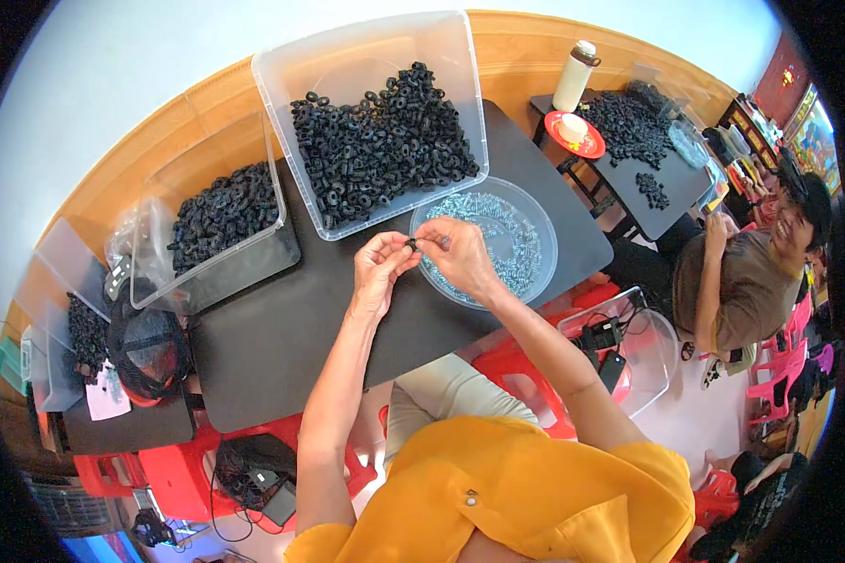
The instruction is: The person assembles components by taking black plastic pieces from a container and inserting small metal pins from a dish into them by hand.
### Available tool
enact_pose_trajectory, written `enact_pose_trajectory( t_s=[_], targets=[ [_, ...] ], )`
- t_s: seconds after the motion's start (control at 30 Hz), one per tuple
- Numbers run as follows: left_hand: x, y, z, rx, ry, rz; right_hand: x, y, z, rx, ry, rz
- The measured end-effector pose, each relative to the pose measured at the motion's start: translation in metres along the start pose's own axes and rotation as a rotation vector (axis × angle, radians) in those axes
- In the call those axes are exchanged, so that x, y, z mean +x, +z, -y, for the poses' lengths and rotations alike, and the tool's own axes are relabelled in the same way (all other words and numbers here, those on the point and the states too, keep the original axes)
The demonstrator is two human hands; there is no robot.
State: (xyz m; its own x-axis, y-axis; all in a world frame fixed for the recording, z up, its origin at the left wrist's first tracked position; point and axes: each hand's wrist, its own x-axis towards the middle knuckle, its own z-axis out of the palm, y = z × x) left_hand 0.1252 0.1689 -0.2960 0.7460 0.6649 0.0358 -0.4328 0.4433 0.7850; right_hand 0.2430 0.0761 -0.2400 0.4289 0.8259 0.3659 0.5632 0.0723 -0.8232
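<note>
Bench: dark, flat top (263,328) lying under all items below; clock directions are read from the meeting point of the hands.
Upper tub: translucent, rectangular (366,52), at about 12 o'clock; holds a heap of black pieces (376,150), many with ring-like, holed ends.
Side tub: clear, low-walled (225,286), at 9 o'clock; holds similar black pieces.
Basin: round, translucent (552,235), at 3 o'clock, partly beneath the right hand; holds many small silvery pieces (516,253).
Left hand (380,267): grip closed, thumb and fingertips pinching the small part.
Right hand (458,258): grip closed on the same part.
Small part (411,244): black, compact, between both hands' fingertips; finer shape hidden.
</note>
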Motion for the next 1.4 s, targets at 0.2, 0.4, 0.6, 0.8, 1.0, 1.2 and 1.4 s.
enact_pose_trajectory(
  t_s=[0.2,0.4,0.6,0.8,1.0,1.2,1.4],
  targets=[
    [-0.001,0.002,-0.002,-0.003,-0.012,0.014,0.0,0.003,-0.008,-0.113,-0.176,-0.058],
    [0.001,-0.002,0.005,-0.009,0.006,0.013,-0.008,0.002,-0.003,-0.391,-0.405,-0.04],
    [0.0,-0.003,0.004,0.009,-0.01,0.01,0.011,-0.003,-0.011,-0.394,-0.366,-0.054],
    [0.006,-0.007,0.004,0.032,-0.033,0.035,0.061,-0.006,-0.039,-0.547,-0.219,-0.051],
    [0.008,-0.008,0.003,0.009,-0.063,0.04,0.1,0.01,-0.055,-0.644,-0.307,-0.079],
    [0.008,-0.009,0.003,0.001,-0.058,0.052,0.113,0.022,-0.066,-0.828,-0.434,-0.028],
    [0.009,-0.009,0.004,0.001,-0.071,0.066,0.109,0.018,-0.059,-0.756,-0.426,-0.065]
  ],
)
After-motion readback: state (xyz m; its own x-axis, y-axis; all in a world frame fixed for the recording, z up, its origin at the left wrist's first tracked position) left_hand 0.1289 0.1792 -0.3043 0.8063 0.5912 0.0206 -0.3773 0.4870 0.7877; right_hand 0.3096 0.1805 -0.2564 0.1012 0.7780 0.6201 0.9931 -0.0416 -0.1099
